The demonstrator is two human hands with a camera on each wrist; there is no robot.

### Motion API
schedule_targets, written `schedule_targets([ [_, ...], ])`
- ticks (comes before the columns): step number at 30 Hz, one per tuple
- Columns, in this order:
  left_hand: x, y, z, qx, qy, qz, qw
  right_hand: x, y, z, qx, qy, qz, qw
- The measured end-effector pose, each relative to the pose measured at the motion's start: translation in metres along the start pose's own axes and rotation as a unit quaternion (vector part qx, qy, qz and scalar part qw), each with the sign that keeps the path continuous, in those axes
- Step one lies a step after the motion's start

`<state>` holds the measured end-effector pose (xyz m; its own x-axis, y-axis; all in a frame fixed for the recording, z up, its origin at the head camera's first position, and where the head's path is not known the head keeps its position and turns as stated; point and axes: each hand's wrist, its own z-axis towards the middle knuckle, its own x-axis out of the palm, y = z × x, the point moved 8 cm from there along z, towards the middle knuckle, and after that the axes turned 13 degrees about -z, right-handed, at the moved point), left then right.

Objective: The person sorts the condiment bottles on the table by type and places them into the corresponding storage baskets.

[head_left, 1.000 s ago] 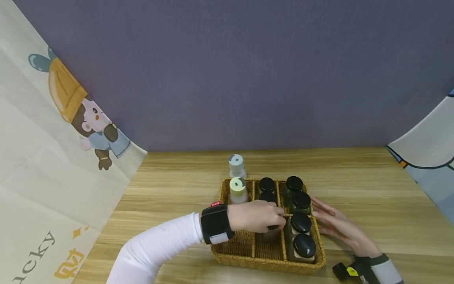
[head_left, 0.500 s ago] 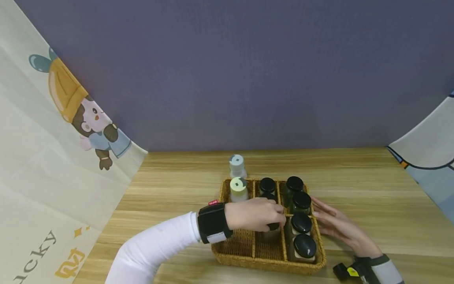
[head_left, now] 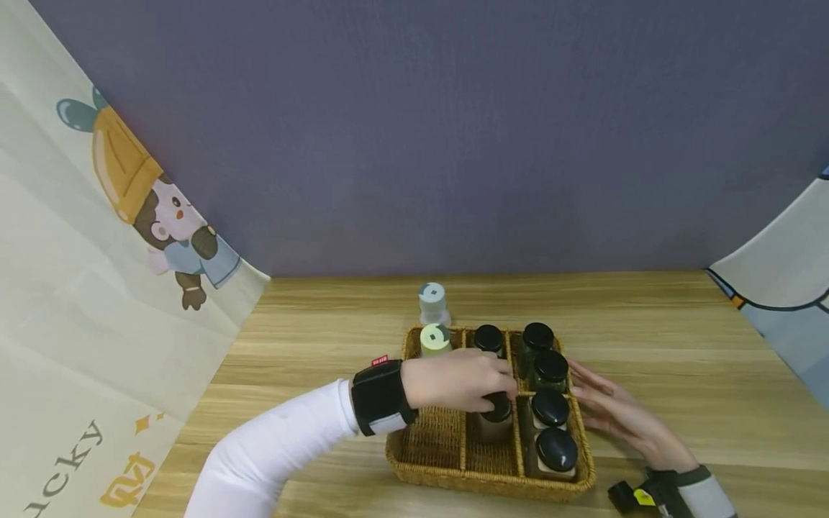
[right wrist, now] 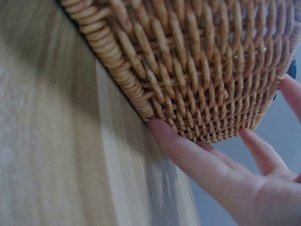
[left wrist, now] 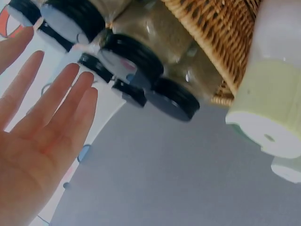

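My left hand [head_left: 463,378] is over the middle of a woven wicker basket [head_left: 447,476], its fingertips close to a black-lidded glass jar [head_left: 495,429] in the front middle compartment. In the left wrist view the left fingers [left wrist: 70,106] are extended with nothing gripped, beside several dark lids [left wrist: 134,61]. Outside the basket, my right hand [head_left: 618,414] rests its fingertips on the right wall; the right wrist view shows those fingers [right wrist: 207,167] against the weave [right wrist: 188,70]. Part of the middle row lies hidden under the left hand.
The right compartments hold black-lidded jars [head_left: 551,367]. A yellow-green-capped bottle [head_left: 435,338] stands in the back left compartment, and a white-capped bottle [head_left: 432,301] on the wooden table [head_left: 324,316] behind the basket. A grey-blue panel [head_left: 453,144] rises behind.
My left hand has drawn slightly back and left from the front middle jar, whose lid and body now show more. My right hand and the basket stay put.
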<state>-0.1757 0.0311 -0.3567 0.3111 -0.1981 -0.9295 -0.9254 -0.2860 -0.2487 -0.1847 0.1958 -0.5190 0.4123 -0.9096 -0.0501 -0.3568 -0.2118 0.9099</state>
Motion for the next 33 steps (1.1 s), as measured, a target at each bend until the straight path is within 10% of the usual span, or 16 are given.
schedule_targets([
  [11,-0.024,0.017,-0.009,-0.020,-0.070,0.007,0.9973,0.001,-0.002,-0.002,0.002,-0.002,0.009,1.0000],
  [21,-0.042,0.062,-0.017,-0.074,-0.162,0.002,0.9840,0.000,-0.002,-0.002,0.010,0.001,0.017,0.9998],
  [33,-0.040,0.106,-0.038,-0.140,-0.191,-0.054,0.9702,0.018,-0.007,-0.013,0.006,-0.012,0.014,0.9998],
])
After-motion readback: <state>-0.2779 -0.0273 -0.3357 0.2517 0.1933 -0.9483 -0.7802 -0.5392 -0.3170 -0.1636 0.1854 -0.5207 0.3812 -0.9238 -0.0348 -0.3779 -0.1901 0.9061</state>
